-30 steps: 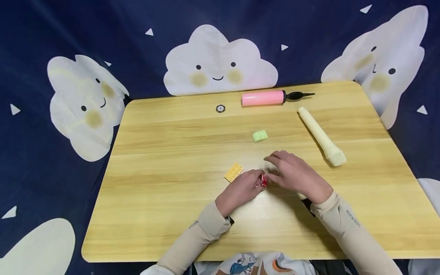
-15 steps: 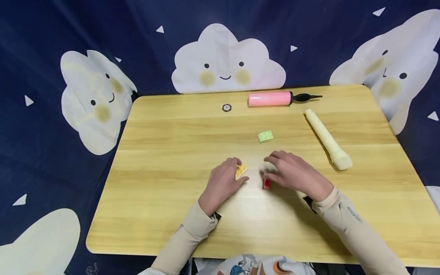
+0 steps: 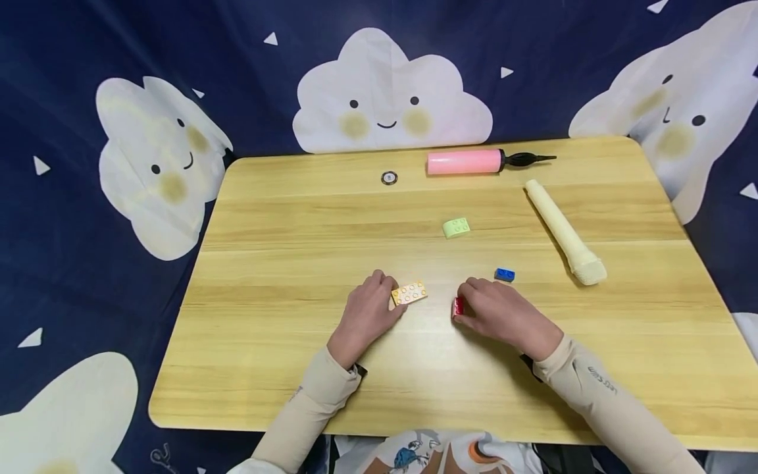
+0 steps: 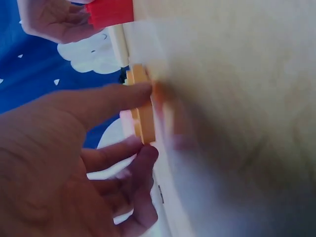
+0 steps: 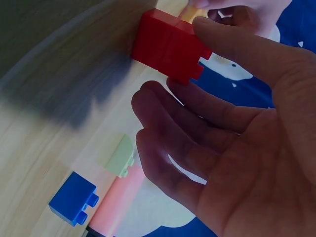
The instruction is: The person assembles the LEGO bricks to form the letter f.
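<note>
My left hand (image 3: 362,319) pinches a yellow toy building brick (image 3: 410,293) by its left end, studs facing up. In the left wrist view the thumb and fingertips grip the brick (image 4: 145,118) by its sides, close to the tabletop. To the right, my right hand (image 3: 506,313) holds a red building brick (image 3: 458,307) between thumb and fingers; its studs show in the right wrist view, where the red brick (image 5: 165,44) is seen from the side. Just beyond the right hand lies a small blue brick (image 3: 505,274). A light green brick (image 3: 456,228) with a curved end rests farther back.
The wooden table (image 3: 284,368) also bears a pink hand pump (image 3: 464,162) with a black nozzle, a round black-and-white disc (image 3: 389,178) and a pale yellow microphone-shaped object (image 3: 565,232). A dark blue cloth (image 3: 249,92) with cloud prints hangs behind.
My left hand has left the red brick, moved left and picked hold of the yellow brick, which has turned. The right fingers have closed on the red brick. The blue brick has come into view.
</note>
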Action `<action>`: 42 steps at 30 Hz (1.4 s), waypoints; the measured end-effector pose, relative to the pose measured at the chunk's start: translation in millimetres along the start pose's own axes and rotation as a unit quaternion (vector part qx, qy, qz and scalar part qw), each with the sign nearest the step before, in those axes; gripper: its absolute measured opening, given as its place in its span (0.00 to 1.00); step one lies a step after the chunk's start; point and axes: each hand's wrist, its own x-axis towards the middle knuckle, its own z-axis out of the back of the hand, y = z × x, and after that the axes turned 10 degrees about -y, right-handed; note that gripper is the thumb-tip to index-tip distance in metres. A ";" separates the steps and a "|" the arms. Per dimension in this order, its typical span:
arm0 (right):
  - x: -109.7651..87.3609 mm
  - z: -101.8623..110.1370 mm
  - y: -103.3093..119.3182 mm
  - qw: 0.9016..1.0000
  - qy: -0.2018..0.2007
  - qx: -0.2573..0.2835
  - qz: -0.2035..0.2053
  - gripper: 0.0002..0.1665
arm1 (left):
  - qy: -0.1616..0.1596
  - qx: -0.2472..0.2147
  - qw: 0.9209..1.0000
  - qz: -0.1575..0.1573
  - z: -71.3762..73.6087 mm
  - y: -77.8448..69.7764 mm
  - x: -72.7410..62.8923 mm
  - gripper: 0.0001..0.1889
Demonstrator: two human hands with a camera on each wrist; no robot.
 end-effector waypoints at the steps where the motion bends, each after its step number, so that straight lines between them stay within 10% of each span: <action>1: -0.1 -0.1 -0.4 1.000 0.001 0.000 0.000 0.15 | 0.002 -0.008 1.000 -0.007 1.7 0.0 -0.5 0.18; 10: 0.1 -1.5 -4.4 1.000 -0.008 0.005 0.008 0.16 | 0.022 -0.094 0.991 -0.088 15.4 -16.3 -1.0 0.18; 21: 2.2 -7.0 -4.5 1.000 -0.011 0.007 0.012 0.19 | 0.011 -0.081 0.985 -0.150 3.6 -29.3 5.9 0.18; 42: 2.3 -11.3 -5.8 0.999 -0.021 0.002 0.034 0.19 | 0.029 -0.080 0.978 -0.189 -5.0 -47.3 21.9 0.17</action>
